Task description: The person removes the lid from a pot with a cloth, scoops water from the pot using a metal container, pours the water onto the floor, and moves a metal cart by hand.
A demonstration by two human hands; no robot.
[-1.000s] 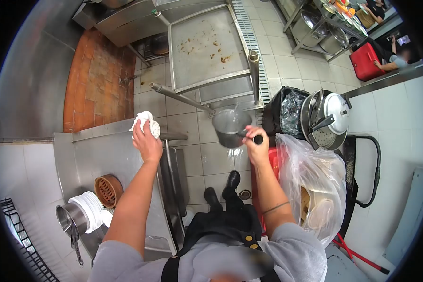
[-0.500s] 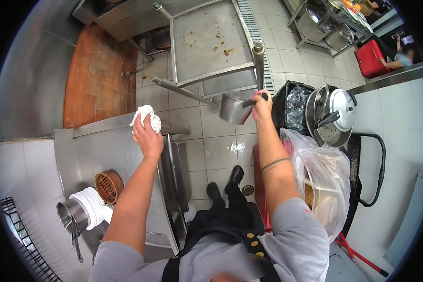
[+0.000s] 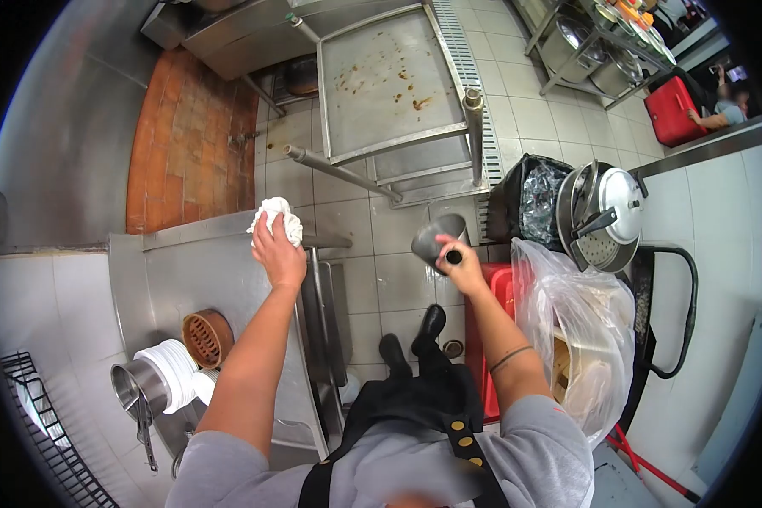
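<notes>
My left hand (image 3: 281, 258) is closed over a crumpled white cloth (image 3: 277, 217) at the far corner of the steel counter (image 3: 190, 262). To the right, over the tiled floor, my right hand (image 3: 466, 273) grips a metal saucepan (image 3: 437, 235) by its black handle. The handle's end points up toward me, and the pan's body is slightly blurred. Nearer me on the counter are a round bamboo steamer (image 3: 207, 338), a stack of white plates (image 3: 168, 372) and a steel pot (image 3: 140, 385) with a utensil in it.
Ahead stands a metal-framed table (image 3: 389, 93) with brown stains. A black-lined bin (image 3: 538, 203), stacked pans with a lid (image 3: 615, 203), a clear plastic bag (image 3: 584, 330) and a red container (image 3: 485, 339) line my right. Far right, a person (image 3: 726, 110) is beside a red box (image 3: 674, 112).
My right hand has come closer to my body, and the saucepan has turned so its handle end faces me. My left hand stays on the cloth; the whole view has shifted slightly.
</notes>
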